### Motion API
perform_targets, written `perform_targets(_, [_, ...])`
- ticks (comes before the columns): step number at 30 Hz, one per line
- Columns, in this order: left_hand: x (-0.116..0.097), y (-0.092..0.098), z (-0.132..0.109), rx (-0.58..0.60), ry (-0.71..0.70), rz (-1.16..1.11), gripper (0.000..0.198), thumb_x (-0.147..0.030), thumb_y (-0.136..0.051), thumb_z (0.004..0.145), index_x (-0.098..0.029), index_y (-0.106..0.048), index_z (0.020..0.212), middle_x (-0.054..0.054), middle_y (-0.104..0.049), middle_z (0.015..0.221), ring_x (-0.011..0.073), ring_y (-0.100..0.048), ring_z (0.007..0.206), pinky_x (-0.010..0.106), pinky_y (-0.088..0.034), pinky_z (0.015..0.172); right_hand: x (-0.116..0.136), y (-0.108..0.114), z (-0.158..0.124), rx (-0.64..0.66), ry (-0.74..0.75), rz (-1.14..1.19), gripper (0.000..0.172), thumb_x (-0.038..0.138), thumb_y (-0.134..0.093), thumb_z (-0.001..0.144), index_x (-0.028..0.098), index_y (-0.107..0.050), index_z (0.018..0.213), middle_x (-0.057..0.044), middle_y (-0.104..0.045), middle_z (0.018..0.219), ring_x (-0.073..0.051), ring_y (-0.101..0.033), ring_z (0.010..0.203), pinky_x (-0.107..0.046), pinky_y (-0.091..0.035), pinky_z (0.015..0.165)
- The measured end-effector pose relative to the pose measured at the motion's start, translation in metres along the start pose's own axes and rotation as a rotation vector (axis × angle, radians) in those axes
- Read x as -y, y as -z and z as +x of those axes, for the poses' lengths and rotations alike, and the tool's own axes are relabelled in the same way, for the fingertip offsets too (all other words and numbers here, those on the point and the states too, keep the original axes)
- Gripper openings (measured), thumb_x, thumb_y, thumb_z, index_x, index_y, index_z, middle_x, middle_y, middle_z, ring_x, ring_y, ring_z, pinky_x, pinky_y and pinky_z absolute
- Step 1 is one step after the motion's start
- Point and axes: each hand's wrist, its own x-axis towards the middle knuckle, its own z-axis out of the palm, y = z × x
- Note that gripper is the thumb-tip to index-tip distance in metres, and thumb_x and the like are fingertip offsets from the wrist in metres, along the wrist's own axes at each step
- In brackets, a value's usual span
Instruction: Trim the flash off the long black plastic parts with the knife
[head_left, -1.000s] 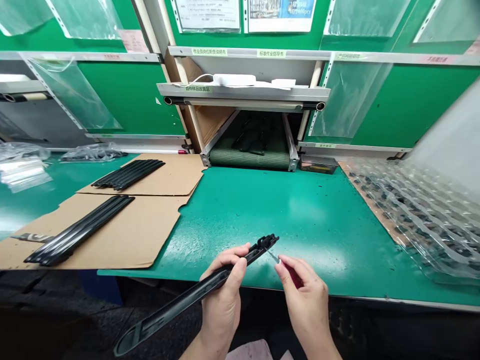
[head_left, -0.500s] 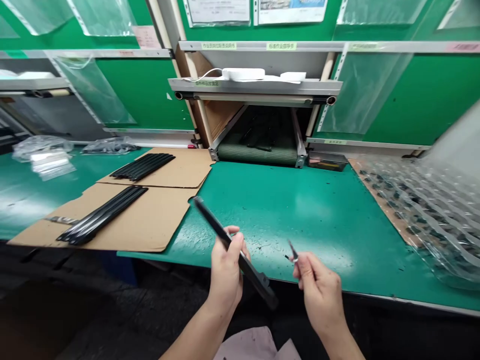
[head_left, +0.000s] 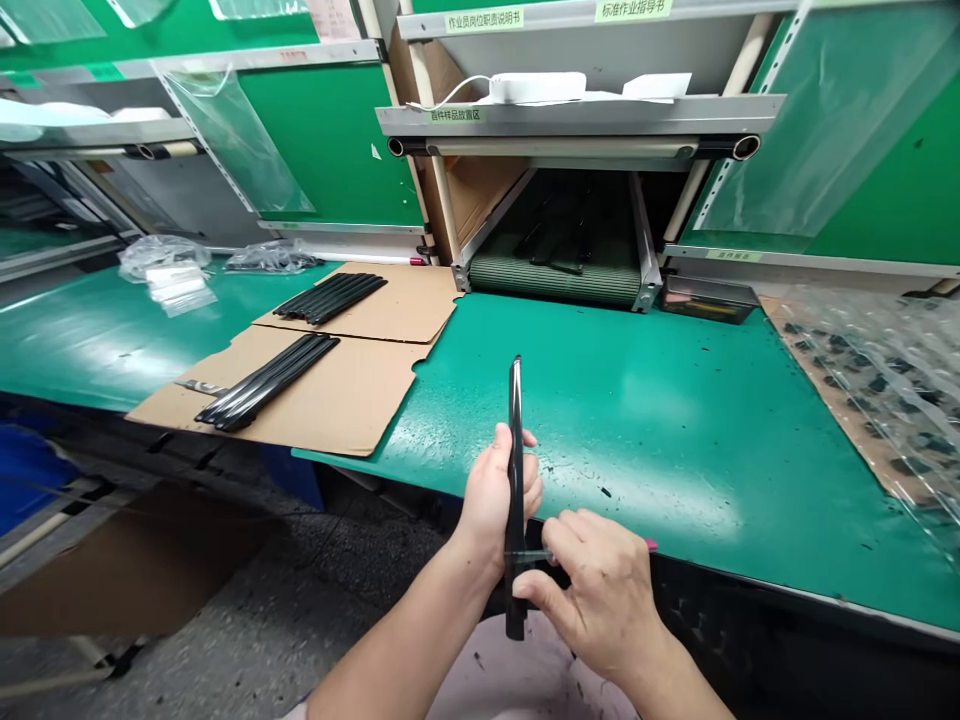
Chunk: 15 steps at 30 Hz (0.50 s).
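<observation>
Black plastic strip [head_left: 515,470] in the left hand [head_left: 496,500] — long axis upright

"标准作业指导书" on white rail [head_left: 570,18], "首件样品放置区" on metal shelf [head_left: 577,118]

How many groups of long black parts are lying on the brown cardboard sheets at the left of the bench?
2. One group lies on the farther cardboard sheet, the other on the nearer cardboard sheet.

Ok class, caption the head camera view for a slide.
Left hand holds a black plastic strip upright; right hand presses a small metal tool against it.
</observation>
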Motion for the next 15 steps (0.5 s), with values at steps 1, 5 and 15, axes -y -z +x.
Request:
perform_targets(1, [0.000,0.000,-0.001,0.002,0.008,-0.010,0.043,-0.062,-0.050,0.090,-0.019,-0.051,0.086,-0.012,-0.024,0.041,0.0038,-0.013,0.032,0.015,-0.018,0.032,0.002,0.000,0.000,-0.006,0.008,0.009,0.055,0.064,-0.034,0.098,0.020,-0.044,0.066,0.002,-0.045,0.061,-0.015,-0.038,0.057,-0.033,-0.020,0.057])
perform_targets(5, [0.000,-0.002,-0.002,0.011,0.042,-0.010,0.040,-0.059,-0.049,0.091,-0.019,-0.050,0.087,-0.012,-0.025,0.041,0.0040,-0.014,0.032,0.014,-0.018,0.032,0.005,0.002,0.003,-0.068,-0.138,0.178,0.054,0.067,-0.051,0.091,0.021,-0.042,0.065,0.003,-0.044,0.060,-0.013,-0.039,0.055,-0.030,-0.025,0.054])
perform_targets(15, [-0.006,0.004,0.001,0.019,0.021,-0.035,0.038,-0.054,-0.042,0.096,-0.018,-0.051,0.085,-0.012,-0.024,0.040,0.0047,-0.012,0.031,0.015,-0.017,0.030,-0.004,0.005,-0.014,-0.111,-0.341,0.477,0.025,0.029,-0.043,0.102,0.026,-0.065,0.114,-0.003,-0.063,0.094,-0.016,-0.062,0.081,-0.026,-0.049,0.070])
